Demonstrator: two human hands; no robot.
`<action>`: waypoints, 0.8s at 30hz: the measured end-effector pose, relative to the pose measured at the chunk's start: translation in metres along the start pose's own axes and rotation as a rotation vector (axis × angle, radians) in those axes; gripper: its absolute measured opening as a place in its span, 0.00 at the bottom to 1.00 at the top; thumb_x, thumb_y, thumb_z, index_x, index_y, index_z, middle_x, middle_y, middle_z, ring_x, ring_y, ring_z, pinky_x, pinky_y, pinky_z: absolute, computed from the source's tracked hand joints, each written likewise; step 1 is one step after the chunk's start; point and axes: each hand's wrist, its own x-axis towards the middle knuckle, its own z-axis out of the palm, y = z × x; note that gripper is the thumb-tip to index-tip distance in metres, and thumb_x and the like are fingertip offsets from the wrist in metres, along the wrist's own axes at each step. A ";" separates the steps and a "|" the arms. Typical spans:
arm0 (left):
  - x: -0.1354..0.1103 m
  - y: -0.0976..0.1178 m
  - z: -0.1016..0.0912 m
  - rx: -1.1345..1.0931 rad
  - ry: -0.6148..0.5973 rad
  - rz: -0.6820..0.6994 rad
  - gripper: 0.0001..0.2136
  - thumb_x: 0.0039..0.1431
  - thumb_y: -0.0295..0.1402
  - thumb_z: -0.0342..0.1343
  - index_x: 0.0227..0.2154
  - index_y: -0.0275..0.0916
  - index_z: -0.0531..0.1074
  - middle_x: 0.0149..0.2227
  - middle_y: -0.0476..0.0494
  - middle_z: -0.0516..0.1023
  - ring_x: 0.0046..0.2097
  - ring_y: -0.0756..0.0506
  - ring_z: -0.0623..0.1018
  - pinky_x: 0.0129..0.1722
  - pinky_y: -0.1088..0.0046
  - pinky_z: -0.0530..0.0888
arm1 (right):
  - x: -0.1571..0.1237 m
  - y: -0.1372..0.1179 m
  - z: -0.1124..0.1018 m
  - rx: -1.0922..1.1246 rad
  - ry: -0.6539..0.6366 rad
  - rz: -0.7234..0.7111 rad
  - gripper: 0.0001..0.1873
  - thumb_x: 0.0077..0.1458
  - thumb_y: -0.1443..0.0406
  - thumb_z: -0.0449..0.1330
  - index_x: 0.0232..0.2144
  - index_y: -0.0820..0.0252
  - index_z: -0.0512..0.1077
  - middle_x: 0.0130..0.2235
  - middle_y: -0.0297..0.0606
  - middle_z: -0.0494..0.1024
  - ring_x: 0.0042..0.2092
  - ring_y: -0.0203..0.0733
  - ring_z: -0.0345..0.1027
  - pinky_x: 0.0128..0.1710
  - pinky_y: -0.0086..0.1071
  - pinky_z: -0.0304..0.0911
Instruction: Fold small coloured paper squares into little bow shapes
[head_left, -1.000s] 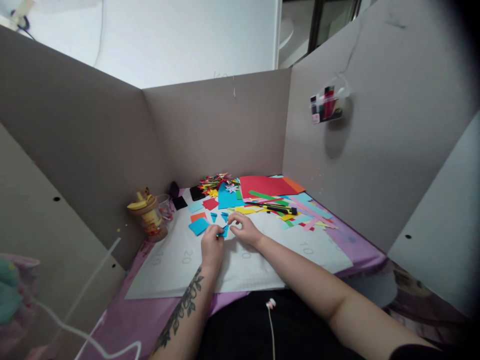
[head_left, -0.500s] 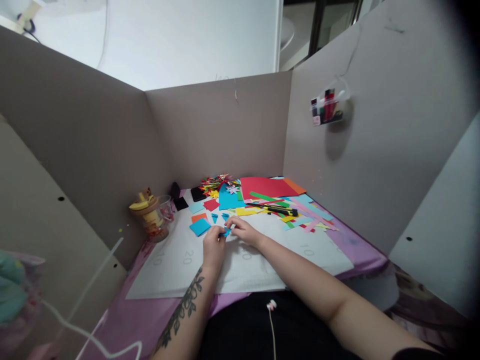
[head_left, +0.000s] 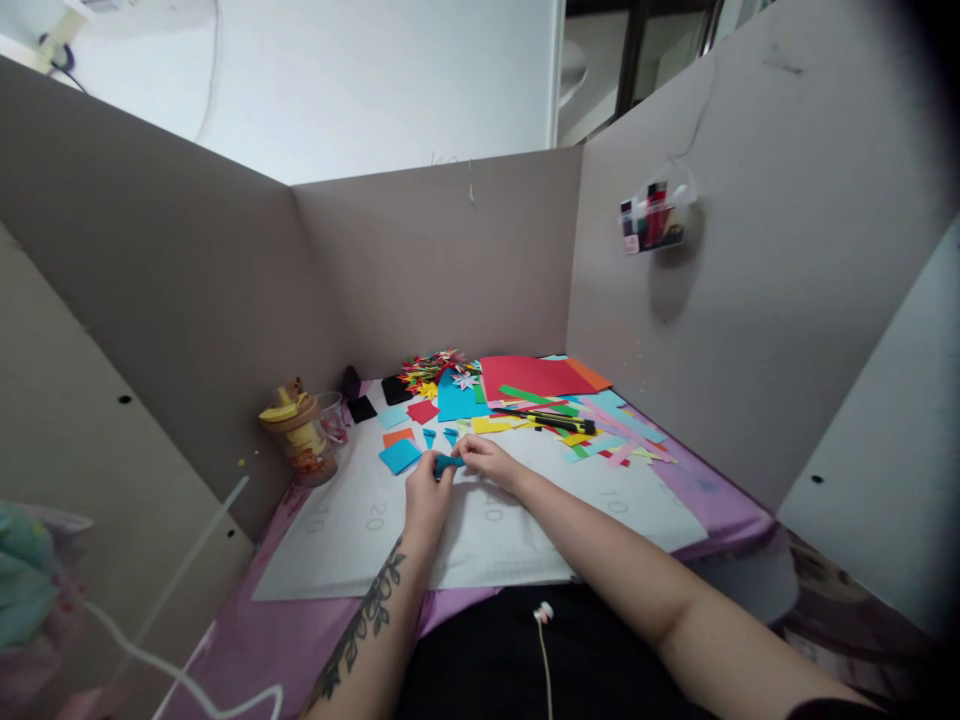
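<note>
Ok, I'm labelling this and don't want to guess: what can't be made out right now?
All in the head view:
- Folds of the held blue paper: partly covered by fingers of the left hand and right hand.
- Star count in the pile: stars overlap.
- Label on the hanging container: too small.
- Full cloth bundle: cut off by left edge.
</note>
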 end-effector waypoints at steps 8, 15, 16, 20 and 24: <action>0.002 -0.006 0.003 -0.061 0.016 -0.053 0.07 0.44 0.31 0.55 0.30 0.39 0.70 0.22 0.52 0.70 0.25 0.49 0.68 0.27 0.76 0.61 | 0.003 0.007 -0.004 -0.161 0.066 -0.056 0.03 0.46 0.65 0.56 0.25 0.61 0.67 0.25 0.31 0.67 0.29 0.33 0.60 0.27 0.25 0.56; 0.002 -0.008 0.004 -0.151 -0.050 -0.162 0.09 0.44 0.30 0.56 0.33 0.39 0.69 0.19 0.54 0.70 0.21 0.50 0.69 0.24 0.78 0.62 | 0.004 0.009 -0.005 -0.188 0.045 -0.071 0.03 0.45 0.67 0.57 0.26 0.62 0.69 0.27 0.32 0.70 0.29 0.33 0.61 0.29 0.26 0.56; 0.002 -0.009 0.004 -0.154 -0.053 -0.176 0.09 0.44 0.30 0.56 0.32 0.39 0.68 0.18 0.54 0.70 0.20 0.51 0.69 0.23 0.78 0.61 | 0.003 0.009 -0.005 -0.198 0.045 -0.070 0.02 0.45 0.67 0.57 0.25 0.62 0.70 0.27 0.32 0.70 0.29 0.33 0.61 0.29 0.26 0.56; 0.003 -0.011 0.004 -0.112 -0.058 -0.164 0.08 0.44 0.29 0.56 0.31 0.38 0.69 0.17 0.55 0.67 0.19 0.52 0.66 0.21 0.78 0.59 | 0.002 0.005 -0.003 -0.272 0.050 -0.065 0.03 0.44 0.69 0.57 0.24 0.61 0.71 0.28 0.33 0.70 0.31 0.35 0.63 0.31 0.27 0.57; 0.003 -0.014 0.005 -0.092 -0.047 -0.111 0.08 0.44 0.30 0.56 0.31 0.38 0.69 0.18 0.55 0.67 0.21 0.51 0.67 0.23 0.78 0.60 | 0.001 0.002 -0.002 -0.262 0.048 -0.046 0.06 0.44 0.71 0.55 0.25 0.61 0.71 0.29 0.34 0.72 0.32 0.36 0.64 0.34 0.29 0.58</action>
